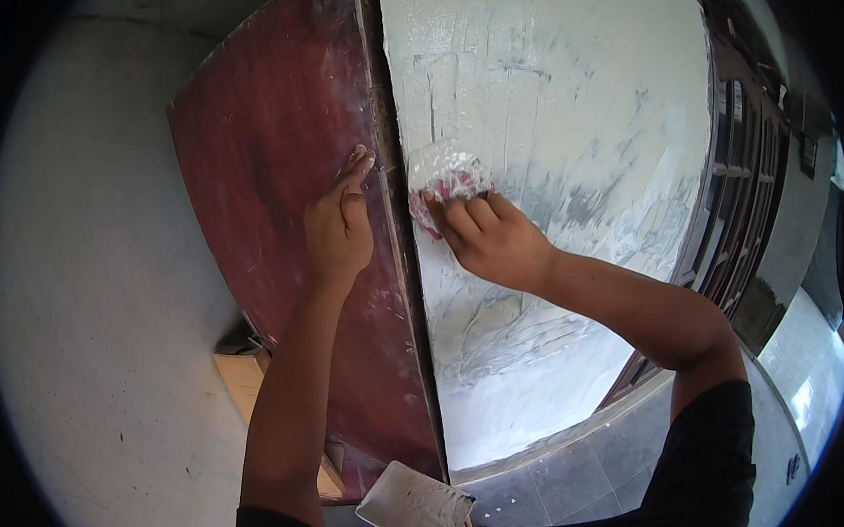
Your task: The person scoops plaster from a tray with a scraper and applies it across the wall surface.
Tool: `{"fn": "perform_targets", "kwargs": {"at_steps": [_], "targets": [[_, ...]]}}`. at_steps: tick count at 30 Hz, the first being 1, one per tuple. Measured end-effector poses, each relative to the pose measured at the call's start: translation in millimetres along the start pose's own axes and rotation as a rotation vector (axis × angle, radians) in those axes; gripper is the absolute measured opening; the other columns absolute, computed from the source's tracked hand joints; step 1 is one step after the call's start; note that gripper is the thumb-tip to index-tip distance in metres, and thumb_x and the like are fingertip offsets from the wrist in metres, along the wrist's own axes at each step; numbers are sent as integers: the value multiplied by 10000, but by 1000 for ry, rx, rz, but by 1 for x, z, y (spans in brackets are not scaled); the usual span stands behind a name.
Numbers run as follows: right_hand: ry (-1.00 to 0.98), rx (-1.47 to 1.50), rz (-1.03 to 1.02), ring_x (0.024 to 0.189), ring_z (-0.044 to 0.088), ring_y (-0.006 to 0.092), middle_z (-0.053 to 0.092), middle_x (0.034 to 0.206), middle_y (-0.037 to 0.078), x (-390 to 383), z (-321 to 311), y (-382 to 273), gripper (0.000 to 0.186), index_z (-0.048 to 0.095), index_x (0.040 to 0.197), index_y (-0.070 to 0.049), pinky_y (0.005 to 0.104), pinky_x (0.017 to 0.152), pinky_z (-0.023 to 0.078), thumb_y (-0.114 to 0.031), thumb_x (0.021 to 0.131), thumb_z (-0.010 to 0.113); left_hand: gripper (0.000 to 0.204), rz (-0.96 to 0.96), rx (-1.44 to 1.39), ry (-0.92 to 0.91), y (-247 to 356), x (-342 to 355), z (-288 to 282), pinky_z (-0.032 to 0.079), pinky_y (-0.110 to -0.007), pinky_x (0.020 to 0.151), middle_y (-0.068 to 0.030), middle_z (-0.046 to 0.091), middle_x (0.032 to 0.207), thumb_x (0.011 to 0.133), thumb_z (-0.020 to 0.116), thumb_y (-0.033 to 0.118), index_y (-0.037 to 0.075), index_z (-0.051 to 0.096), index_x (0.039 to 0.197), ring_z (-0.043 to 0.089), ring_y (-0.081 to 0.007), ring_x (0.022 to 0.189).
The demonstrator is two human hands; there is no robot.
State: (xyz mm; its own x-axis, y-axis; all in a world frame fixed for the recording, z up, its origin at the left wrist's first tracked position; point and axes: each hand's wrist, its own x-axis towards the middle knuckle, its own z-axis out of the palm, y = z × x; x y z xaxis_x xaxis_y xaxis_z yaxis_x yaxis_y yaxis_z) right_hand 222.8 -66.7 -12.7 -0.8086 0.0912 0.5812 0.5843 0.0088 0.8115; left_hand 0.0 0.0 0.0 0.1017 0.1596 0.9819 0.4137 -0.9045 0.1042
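The right hand (500,237) is clamped on a flat putty scraper (451,165), thumb and fingers pinching its lower edge. The scraper, a thin plate with pale, lumpy paste and patches of red on its face, lies against the plastered wall (565,91) near that wall's left edge. The wall surface is off-white and uneven: glossy, with ridged trowel marks in the upper part, grey smudged streaks at mid-height and a smoother whitish band below.

The left hand (339,229) holds no visible object. Its fingers are extended and together, with white residue on the tips, at the edge of a reddish-brown door panel (269,148); firm contact cannot be confirmed. The panel is smooth, scuffed and dusted white along this edge. A dark, narrow gap separates panel and wall.

At the lower edge, a rectangular, paste-smeared plate (416,501) with rounded corners appears above grey floor tiles (578,476).
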Motion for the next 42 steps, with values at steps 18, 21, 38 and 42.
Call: {"fn": "perform_targets", "kwargs": {"at_steps": [18,21,38,42], "targets": [[-75,-104,-76,791,549,217,535,889,93,-4,10,-25,469,659,1120,88,358,678,554,-111,697,622,439,25,-16,11,-3,1,2,466,-391,1036,-244,623,1236,917,325,111,-67,643,1162,587,-358,1202],[-165,85,-83,781,543,207,539,889,92,-50,-16,-80,490,660,1136,87,348,671,558,-127,697,614,438,-7,-11,-8,2,1,-3,465,-394,1036,-242,617,1248,915,329,113,-63,641,1169,584,-359,1206],[101,-205,130,803,526,138,506,894,19,51,-6,77,476,614,1226,31,250,672,478,-121,776,620,435,-50,-50,-6,7,3,2,454,-384,1049,-249,612,1245,912,331,98,-65,642,1169,580,-355,1208],[45,-61,17,762,500,160,475,856,32,1,6,8,467,632,1217,33,284,705,489,-108,774,591,432,-45,-21,-4,4,1,-1,457,-385,1044,-248,617,1238,917,330,97,-68,644,1163,583,-353,1205]]}}
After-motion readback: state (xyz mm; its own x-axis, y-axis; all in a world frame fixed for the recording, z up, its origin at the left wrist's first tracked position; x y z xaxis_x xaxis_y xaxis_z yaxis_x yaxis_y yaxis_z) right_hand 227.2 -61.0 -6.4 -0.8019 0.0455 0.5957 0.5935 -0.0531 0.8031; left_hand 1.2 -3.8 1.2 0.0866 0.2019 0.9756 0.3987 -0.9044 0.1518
